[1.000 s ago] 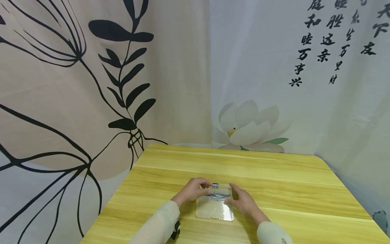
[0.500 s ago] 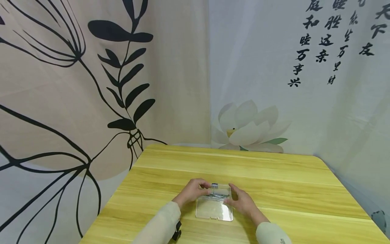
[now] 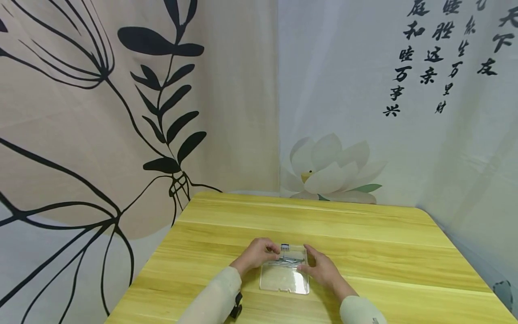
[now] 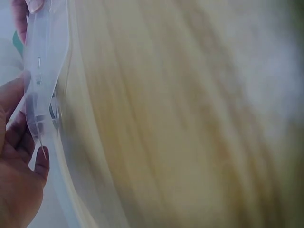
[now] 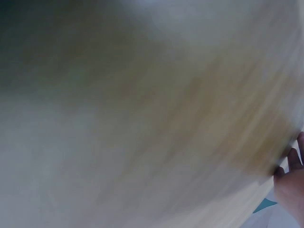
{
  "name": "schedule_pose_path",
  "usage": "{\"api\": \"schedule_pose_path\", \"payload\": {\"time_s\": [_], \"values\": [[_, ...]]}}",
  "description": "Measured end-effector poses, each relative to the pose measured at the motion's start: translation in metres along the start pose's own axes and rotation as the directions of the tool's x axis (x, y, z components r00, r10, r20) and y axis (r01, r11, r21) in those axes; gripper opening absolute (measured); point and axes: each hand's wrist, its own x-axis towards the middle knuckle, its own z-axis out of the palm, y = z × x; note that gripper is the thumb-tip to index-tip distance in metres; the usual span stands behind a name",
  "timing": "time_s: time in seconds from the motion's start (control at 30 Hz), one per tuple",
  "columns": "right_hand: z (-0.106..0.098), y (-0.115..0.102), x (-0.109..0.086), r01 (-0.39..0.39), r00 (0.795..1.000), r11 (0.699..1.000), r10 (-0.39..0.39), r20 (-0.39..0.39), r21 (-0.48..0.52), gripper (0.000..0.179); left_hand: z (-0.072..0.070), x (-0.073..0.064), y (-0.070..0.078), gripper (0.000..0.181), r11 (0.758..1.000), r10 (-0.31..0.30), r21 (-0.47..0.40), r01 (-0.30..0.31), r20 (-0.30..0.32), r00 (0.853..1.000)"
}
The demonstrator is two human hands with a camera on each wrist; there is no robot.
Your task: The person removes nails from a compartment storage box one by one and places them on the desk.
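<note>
A clear plastic case [image 3: 284, 280] lies on the table with its lid folded open toward me. Several thin metal rods [image 3: 290, 260] lie across its far half, and a small dark piece [image 3: 285, 247] shows at its far edge. My left hand [image 3: 257, 254] grips the case's left side, thumb and index finger curved at the edge. The right hand [image 3: 323, 269] holds the right side, its thumb near the hinge and fingers at the far corner. In the left wrist view the case [image 4: 45, 61] stands at the left, with left fingers [image 4: 42, 164] around its lower end.
The wooden table [image 3: 364, 238] reaches back to cloth hangings [image 3: 238, 112] printed with plants, a lotus and dark characters. A black strap [image 3: 236, 306] shows below the left sleeve [image 3: 214, 294]. Table surface fills most of both wrist views.
The left index finger has lowered slightly toward the thumb at the case's left edge. The right hand keeps its place, and the case stays almost still.
</note>
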Motion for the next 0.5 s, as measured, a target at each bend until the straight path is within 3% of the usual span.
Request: {"api": "schedule_pose_path", "payload": {"time_s": [0.23, 0.5], "values": [[0.0006, 0.0017, 0.0011, 0.009, 1.0, 1.0, -0.009, -0.005, -0.006, 0.078, -0.0024, 0.0009, 0.0015, 0.008, 0.998, -0.002, 0.063, 0.0, 0.042, 0.999], [0.0005, 0.0008, 0.0004, 0.002, 1.0, 1.0, -0.002, 0.001, -0.001, 0.078, -0.0042, 0.004, -0.0002, 0.006, 0.991, 0.039, 0.121, -0.048, 0.077, 0.996]]}}
